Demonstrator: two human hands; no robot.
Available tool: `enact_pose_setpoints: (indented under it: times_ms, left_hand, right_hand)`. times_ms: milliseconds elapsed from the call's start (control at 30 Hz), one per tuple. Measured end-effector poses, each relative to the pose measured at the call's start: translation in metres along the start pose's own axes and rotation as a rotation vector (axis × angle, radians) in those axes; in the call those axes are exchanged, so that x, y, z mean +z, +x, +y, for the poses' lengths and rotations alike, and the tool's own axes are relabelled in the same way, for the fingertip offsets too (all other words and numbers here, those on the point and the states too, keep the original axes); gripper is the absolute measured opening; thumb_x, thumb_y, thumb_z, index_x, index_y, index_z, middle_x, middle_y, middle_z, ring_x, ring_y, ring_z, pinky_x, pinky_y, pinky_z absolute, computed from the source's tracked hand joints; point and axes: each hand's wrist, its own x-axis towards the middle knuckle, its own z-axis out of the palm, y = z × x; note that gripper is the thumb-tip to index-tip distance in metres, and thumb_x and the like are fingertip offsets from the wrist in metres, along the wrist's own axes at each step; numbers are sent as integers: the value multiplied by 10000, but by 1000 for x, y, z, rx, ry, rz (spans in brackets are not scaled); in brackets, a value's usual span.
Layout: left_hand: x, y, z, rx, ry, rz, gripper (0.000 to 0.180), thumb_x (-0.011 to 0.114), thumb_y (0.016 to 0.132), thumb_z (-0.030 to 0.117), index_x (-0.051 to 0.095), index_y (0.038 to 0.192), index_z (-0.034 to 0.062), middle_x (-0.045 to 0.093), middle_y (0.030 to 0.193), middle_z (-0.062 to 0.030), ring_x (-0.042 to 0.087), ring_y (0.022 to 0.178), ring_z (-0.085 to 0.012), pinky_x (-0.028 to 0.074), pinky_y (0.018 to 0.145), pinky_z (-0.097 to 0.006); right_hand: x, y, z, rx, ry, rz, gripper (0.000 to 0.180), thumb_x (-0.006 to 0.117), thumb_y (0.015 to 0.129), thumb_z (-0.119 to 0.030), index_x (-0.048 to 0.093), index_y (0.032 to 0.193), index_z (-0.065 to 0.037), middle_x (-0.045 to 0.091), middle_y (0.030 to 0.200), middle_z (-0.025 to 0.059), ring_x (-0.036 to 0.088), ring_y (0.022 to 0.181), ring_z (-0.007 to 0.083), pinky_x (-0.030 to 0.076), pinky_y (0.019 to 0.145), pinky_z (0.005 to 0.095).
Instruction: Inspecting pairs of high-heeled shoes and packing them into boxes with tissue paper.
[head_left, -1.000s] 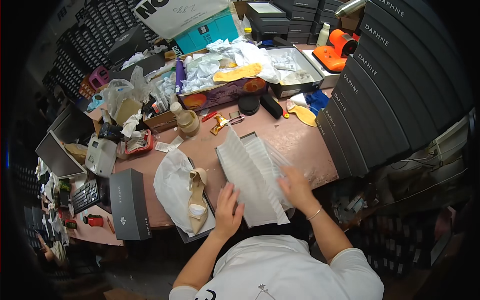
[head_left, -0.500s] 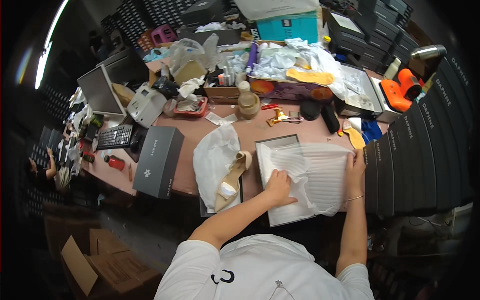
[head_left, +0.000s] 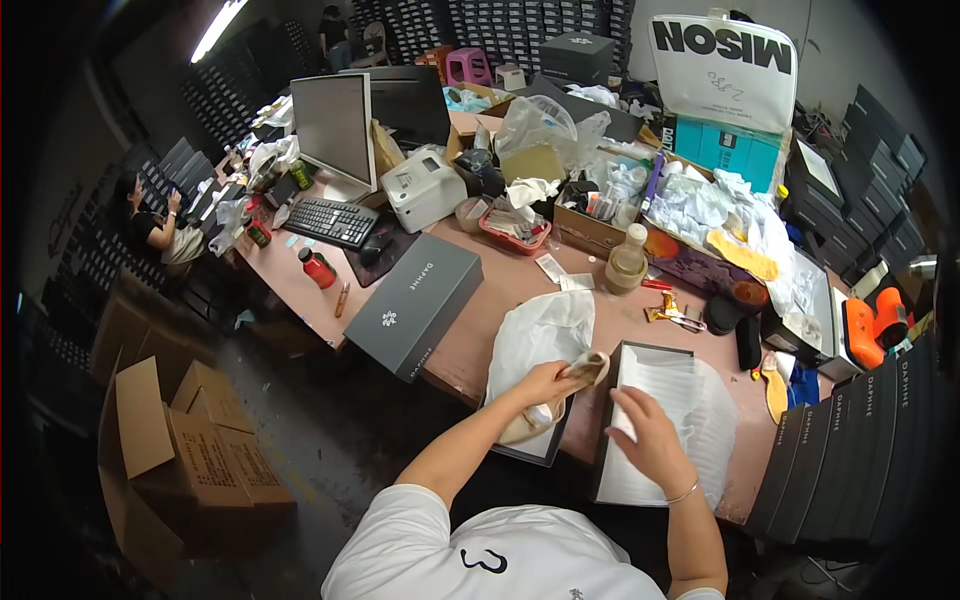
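My left hand (head_left: 541, 386) is closed around the middle of a beige pointed shoe (head_left: 519, 430). The shoe's heel end sticks out past my fingers, and part of it is hidden by my hand. White tissue paper (head_left: 541, 318) lies under the shoe, over a dark shallow box part (head_left: 537, 459). My right hand (head_left: 652, 443) is above an open grey shoebox (head_left: 652, 349), fingers apart and nothing in them. Thin ribbed white wrapping sheet (head_left: 712, 425) lines this box and spills over its right side.
A closed grey shoebox (head_left: 415, 305) stands left. Grey shoeboxes (head_left: 840, 450) are stacked at the right edge. Behind are a jar (head_left: 626, 262), a white printer-like machine (head_left: 424, 190), a keyboard (head_left: 332, 222) and an orange device (head_left: 864, 331). A cardboard carton (head_left: 215, 460) sits on the floor, lower left.
My view has turned left. My left hand has left the wrapping sheet and taken hold of the shoe. My right hand has let go of the sheet's right edge and moved over the box.
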Motion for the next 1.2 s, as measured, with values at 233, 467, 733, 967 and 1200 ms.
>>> enact_pose_setpoints:
  times_ms: [233,467,733,967,1200]
  left_hand:
    - [-47,-38,79,284,-31,-442,265,601,856,103,628,1104,10,670,896,-107,596,851,-133,470,798,-265]
    - [-21,-42,92,272,-99,-832,290,625,887,204,633,1095,3,670,851,-59,583,789,-112,474,715,-292]
    - [-125,129,34,191,828,-121,357,611,837,190,577,1152,23,660,794,-168,639,688,-289,502,628,-370]
    - [-149,85,161,202,94,33,185,607,853,181,583,879,0,584,686,-51,576,649,-108,456,577,-266]
    - [-115,-15,219,500,67,233,264,692,816,202,571,954,13,582,804,-48,574,732,-107,477,655,-291]
  right_hand:
    - [-21,24,-55,-315,-709,-265,735,719,700,-300,437,1350,-103,493,1295,164,436,1230,317,262,1047,576]
    - [-4,-27,-25,-183,-384,-460,529,694,698,-408,582,1067,-45,562,749,67,582,706,210,390,737,355]
    - [-16,-105,6,488,1026,-378,678,632,832,-350,391,1354,9,604,1125,144,589,996,216,431,923,342]
    - [-31,-121,-9,471,1465,-69,898,709,727,-404,306,1394,42,581,1146,164,572,1060,227,447,904,333]
    - [-65,-69,-22,112,1511,-314,886,659,809,-317,174,1458,41,544,1201,151,547,1113,221,414,964,344]
